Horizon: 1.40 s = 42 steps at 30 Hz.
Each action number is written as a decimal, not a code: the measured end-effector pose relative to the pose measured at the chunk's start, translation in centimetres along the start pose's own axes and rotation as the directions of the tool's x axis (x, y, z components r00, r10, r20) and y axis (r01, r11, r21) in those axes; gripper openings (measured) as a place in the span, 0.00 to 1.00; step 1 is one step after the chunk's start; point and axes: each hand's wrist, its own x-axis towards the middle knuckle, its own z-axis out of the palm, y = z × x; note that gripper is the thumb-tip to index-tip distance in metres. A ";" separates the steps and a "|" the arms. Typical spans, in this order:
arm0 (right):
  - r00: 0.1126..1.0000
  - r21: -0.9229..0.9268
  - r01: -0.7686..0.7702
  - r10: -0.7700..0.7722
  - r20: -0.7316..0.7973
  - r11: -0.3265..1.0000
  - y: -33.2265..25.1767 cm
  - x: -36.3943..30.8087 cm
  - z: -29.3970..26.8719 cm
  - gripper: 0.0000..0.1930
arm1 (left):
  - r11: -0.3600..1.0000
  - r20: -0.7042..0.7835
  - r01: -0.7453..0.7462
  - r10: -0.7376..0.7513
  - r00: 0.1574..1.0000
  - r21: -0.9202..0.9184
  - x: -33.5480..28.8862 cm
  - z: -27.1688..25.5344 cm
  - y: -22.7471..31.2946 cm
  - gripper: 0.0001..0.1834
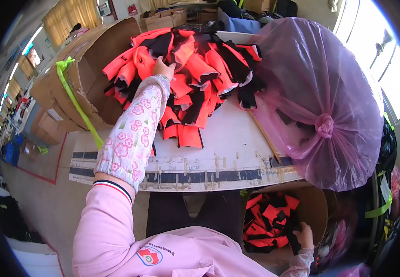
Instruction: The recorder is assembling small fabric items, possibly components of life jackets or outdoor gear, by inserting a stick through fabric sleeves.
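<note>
Orange-and-black fabric pieces (195, 69) lie heaped on the white worktable (227, 147), and the left hand (163, 68) is down on the near-left side of that heap, fingers curled into the cloth; whether they pinch one piece or several I cannot tell, the fingertips are buried. Flowered sleeve cover (133, 134) stretches back from the wrist to the pink jacket (117, 231). Doing this well, by my reading, means closing on a single top piece at its edge and lifting it clear, not dragging the neighbours along with it. Heap sits right under and beyond the fingers, spreading away to the right. Low on the right, the right hand (305, 234) rests on the rim of a cardboard box (318, 203) holding more orange-and-black pieces (269, 221); fingers look loosely bent, gripping nothing I can make out. Outward now: a large tied pink plastic bag (320, 101) bulges just right of the heap, a wooden stick (264, 136) lies beside it on the table, and a big cardboard carton (89, 74) with a green strap (75, 99) stands on the left
</note>
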 end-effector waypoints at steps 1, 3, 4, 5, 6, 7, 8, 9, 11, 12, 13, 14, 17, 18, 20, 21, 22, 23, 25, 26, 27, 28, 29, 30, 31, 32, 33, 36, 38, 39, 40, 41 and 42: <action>0.984 0.168 0.175 -0.169 -0.048 0.970 1.1 0.5 2.7 0.31 | 0.996 -0.008 -0.077 0.077 0.997 0.041 0.8 0.0 -0.3 0.28; 0.972 0.246 0.235 -0.235 -0.032 0.940 0.7 1.9 3.4 0.28 | 0.986 -0.032 -0.149 0.151 0.988 0.069 1.3 1.0 -0.9 0.20; 0.963 0.218 0.254 -0.267 0.031 0.942 -1.4 2.2 3.0 0.27 | 0.938 -0.103 -0.289 0.312 0.945 0.189 1.8 0.9 -1.4 0.16; 0.953 0.190 0.267 -0.288 0.095 0.945 -3.3 2.2 2.5 0.27 | 0.857 -0.144 -0.410 0.469 0.871 0.312 2.0 0.9 -1.5 0.13; 0.950 0.170 0.288 -0.304 0.074 0.942 -4.8 1.6 1.8 0.24 | 0.858 -0.110 -0.460 0.493 0.863 0.230 0.5 1.5 -0.7 0.11; 0.952 0.181 0.277 -0.294 0.078 0.944 -5.6 1.8 1.6 0.24 | 0.800 -0.073 -0.568 0.589 0.805 0.194 -1.8 1.9 0.5 0.10; 0.934 0.235 0.343 -0.358 0.021 0.909 -6.3 2.0 1.5 0.24 | 0.691 -0.004 -0.690 0.707 0.707 0.213 -4.4 2.2 1.7 0.10; 0.904 0.279 0.419 -0.426 -0.039 0.864 -7.4 2.5 1.2 0.23 | 0.554 0.046 -0.812 0.821 0.570 0.184 -6.7 2.2 2.0 0.08; 0.863 0.411 0.502 -0.470 -0.185 0.761 -11.2 2.8 0.2 0.21 | 0.341 0.314 -0.937 0.883 0.349 0.083 -12.9 1.9 3.5 0.06; 0.837 0.513 0.538 -0.496 -0.231 0.669 -13.5 3.2 -0.5 0.24 | 0.184 0.371 -0.980 0.907 0.198 0.074 -15.1 1.9 2.8 0.05; 0.821 0.610 0.551 -0.499 -0.276 0.570 -15.7 3.3 -0.9 0.27 | 0.127 0.499 -0.992 0.858 0.121 0.021 -18.2 1.7 3.0 0.05; 0.805 0.672 0.557 -0.517 -0.291 0.489 -18.3 3.1 -1.6 0.29 | 0.069 0.551 -0.995 0.834 0.018 -0.072 -20.3 1.9 1.9 0.06; 0.723 0.782 0.553 -0.632 -0.278 0.288 -25.2 1.6 -3.5 0.35 | 0.072 0.686 -0.983 0.725 -0.064 -0.167 -26.3 2.7 -1.7 0.06; 0.682 0.746 0.589 -0.686 -0.254 0.310 -26.7 1.3 -3.3 0.35 | 0.151 0.717 -0.966 0.695 -0.048 -0.212 -28.0 3.0 -3.1 0.06; 0.627 0.573 0.703 -0.746 -0.222 0.421 -28.4 1.3 -1.7 0.34 | 0.329 0.779 -0.906 0.627 -0.002 -0.267 -30.0 3.9 -6.4 0.06; 0.615 0.420 0.760 -0.759 -0.215 0.497 -28.7 1.6 0.2 0.33 | 0.349 0.785 -0.898 0.620 0.007 -0.268 -30.7 4.2 -7.6 0.06; 0.618 0.428 0.760 -0.748 -0.241 0.490 -28.8 1.6 1.5 0.30 | 0.467 0.753 -0.843 0.647 0.121 -0.265 -31.4 4.3 -8.6 0.06; 0.625 0.435 0.751 -0.748 -0.224 0.497 -28.8 1.6 2.3 0.30 | 0.576 0.718 -0.773 0.653 0.240 -0.266 -31.9 4.3 -9.5 0.06; 0.585 0.316 0.809 -0.730 -0.354 0.495 -28.8 1.5 3.3 0.29 | 0.637 0.693 -0.721 0.650 0.312 -0.273 -33.3 3.3 -10.3 0.12; 0.616 0.331 0.787 -0.689 -0.381 0.521 -28.9 1.3 3.6 0.30 | 0.733 0.623 -0.630 0.624 0.472 -0.256 -34.4 2.7 -10.6 0.16; 0.620 0.334 0.784 -0.691 -0.371 0.524 -28.9 1.3 3.8 0.30 | 0.810 0.542 -0.528 0.571 0.616 -0.254 -35.3 2.1 -10.6 0.21; 0.645 0.343 0.764 -0.666 -0.374 0.547 -28.9 1.3 4.0 0.31 | 0.782 0.524 -0.594 0.591 0.613 -0.187 -35.7 2.0 -12.4 0.29; 0.669 0.350 0.743 -0.640 -0.378 0.570 -29.0 1.4 4.1 0.33 | 0.787 0.526 -0.589 0.585 0.617 -0.185 -36.3 1.8 -13.3 0.29; 0.660 0.332 0.751 -0.643 -0.389 0.570 -29.3 1.3 4.2 0.33 | 0.929 0.648 -0.330 0.355 0.674 -0.167 -37.0 1.5 -13.9 0.30; 0.659 0.332 0.753 -0.648 -0.382 0.569 -29.5 1.4 4.3 0.33 | 0.993 0.750 -0.048 0.113 0.652 -0.108 -37.6 1.3 -14.7 0.32; 0.647 0.337 0.762 -0.653 -0.393 0.553 -29.7 1.4 4.4 0.33 | 0.981 0.686 -0.064 0.174 0.707 -0.183 -38.1 1.8 -15.5 0.29; 0.636 0.341 0.772 -0.657 -0.404 0.537 -30.0 1.4 4.5 0.33 | 0.982 0.682 -0.058 0.168 0.712 -0.182 -38.2 2.1 -15.7 0.29; 0.634 0.390 0.771 -0.662 -0.400 0.503 -30.5 1.4 4.9 0.34 | 0.891 0.694 0.338 -0.037 0.719 -0.302 -37.6 3.3 -15.6 0.16; 0.646 0.385 0.761 -0.664 -0.376 0.523 -31.0 1.2 4.8 0.34 | 0.857 0.691 0.399 -0.073 0.720 -0.326 -37.0 4.0 -16.4 0.13; 0.663 0.382 0.746 -0.658 -0.358 0.545 -31.1 1.2 4.8 0.34 | 0.821 0.693 0.455 -0.104 0.714 -0.345 -36.6 4.2 -16.4 0.10; 0.663 0.380 0.747 -0.659 -0.357 0.545 -31.2 1.1 4.8 0.34 | 0.757 0.704 0.543 -0.158 0.692 -0.364 -36.4 4.3 -16.3 0.09; 0.659 0.337 0.751 -0.671 -0.341 0.567 -31.2 1.2 4.9 0.34 | 0.756 0.704 0.544 -0.159 0.692 -0.364 -36.3 4.4 -16.4 0.09; 0.658 0.294 0.753 -0.680 -0.324 0.589 -31.2 1.1 4.9 0.33 | 0.733 0.714 0.572 -0.171 0.679 -0.368 -36.4 4.4 -16.5 0.10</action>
